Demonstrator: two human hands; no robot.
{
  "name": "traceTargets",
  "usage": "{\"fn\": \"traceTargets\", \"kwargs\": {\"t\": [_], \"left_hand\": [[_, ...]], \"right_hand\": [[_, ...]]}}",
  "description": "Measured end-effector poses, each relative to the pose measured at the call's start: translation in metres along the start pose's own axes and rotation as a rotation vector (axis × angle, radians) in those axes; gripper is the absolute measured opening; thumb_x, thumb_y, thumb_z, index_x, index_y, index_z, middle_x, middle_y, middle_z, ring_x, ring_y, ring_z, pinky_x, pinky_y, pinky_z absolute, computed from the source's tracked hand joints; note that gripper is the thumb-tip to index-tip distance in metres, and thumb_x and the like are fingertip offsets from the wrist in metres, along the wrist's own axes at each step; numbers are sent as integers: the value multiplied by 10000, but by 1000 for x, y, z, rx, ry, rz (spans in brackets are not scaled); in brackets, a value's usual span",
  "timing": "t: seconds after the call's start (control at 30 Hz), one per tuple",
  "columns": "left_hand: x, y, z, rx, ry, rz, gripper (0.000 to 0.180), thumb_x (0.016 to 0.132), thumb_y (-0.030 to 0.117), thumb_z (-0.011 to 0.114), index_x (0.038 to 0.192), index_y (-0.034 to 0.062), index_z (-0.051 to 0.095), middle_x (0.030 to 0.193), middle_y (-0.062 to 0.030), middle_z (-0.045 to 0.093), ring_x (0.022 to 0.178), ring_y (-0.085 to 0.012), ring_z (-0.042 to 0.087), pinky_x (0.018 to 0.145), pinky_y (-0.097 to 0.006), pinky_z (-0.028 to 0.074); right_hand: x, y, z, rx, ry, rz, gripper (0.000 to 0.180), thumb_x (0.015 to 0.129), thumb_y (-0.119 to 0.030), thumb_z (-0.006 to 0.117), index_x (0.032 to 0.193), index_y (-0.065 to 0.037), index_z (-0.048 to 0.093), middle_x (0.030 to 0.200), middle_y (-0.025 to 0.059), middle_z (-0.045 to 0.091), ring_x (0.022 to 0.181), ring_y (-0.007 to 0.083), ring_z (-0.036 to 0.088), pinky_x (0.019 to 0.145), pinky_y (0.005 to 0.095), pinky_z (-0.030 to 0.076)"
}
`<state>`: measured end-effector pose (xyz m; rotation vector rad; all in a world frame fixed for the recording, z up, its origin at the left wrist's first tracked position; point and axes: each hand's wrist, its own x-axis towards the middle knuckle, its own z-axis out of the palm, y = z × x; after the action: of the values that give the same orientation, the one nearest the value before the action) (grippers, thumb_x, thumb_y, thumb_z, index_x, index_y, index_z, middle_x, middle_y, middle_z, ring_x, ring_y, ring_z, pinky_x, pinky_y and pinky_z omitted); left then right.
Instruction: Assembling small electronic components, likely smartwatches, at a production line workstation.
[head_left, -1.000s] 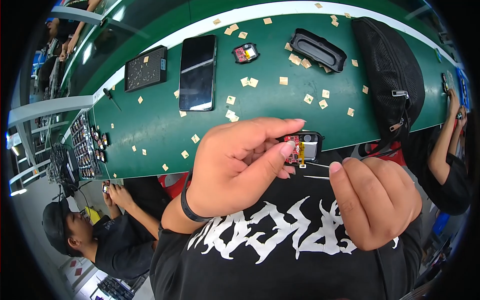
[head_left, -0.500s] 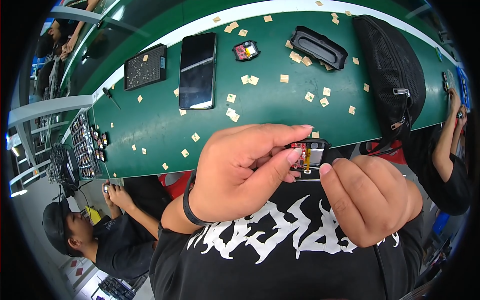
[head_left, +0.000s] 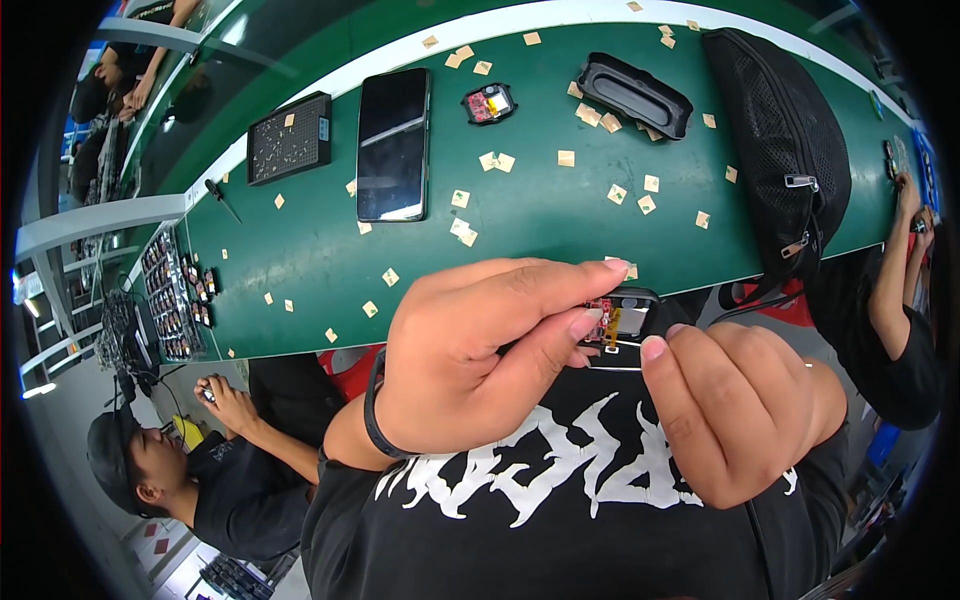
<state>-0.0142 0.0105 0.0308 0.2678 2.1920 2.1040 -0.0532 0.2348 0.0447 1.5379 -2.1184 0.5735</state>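
Open case (head_left: 632, 318), clamped by fingers of left hand (head_left: 485, 350), sits nearer right hand (head_left: 745, 410) than a second ago, so tweezers (head_left: 628, 345) pinched there look within working reach.

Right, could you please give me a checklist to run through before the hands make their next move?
1. Open smartwatch case gripped: ok, pinched by the left hand.
2. Insides exposed: ok, red circuit board and silver battery visible.
3. Tweezers in the right hand: ok.
4. Tweezer tip touching the yellow ribbon cable: cannot tell, too small.
5. Green table free of loose bits: not ok, beige squares lie scattered.
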Motion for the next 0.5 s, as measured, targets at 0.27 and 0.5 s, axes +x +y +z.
{"fn": "traceTargets", "kwargs": {"t": [0.27, 0.5], "left_hand": [[-3, 2, 1, 29, -54, -15, 327, 901, -120, 638, 1225, -90, 673, 1003, -187, 717, 786, -148, 706, 674, -225, 570], [-18, -35, -15, -115, 341, -216, 324, 867, -162, 656, 1178, -73, 634, 969, -165, 693, 769, -176, 698, 689, -274, 593]], "right_hand": [[-3, 0, -7, 20, -50, -30, 173, 696, -26, 707, 829, 82, 679, 782, 127, 594, 641, 201, 555, 478, 258, 388], [-17, 18, -15, -80, -100, 182, 171, 758, -169, 635, 815, -11, 665, 828, 87, 587, 733, 194, 555, 586, 281, 447]]}}
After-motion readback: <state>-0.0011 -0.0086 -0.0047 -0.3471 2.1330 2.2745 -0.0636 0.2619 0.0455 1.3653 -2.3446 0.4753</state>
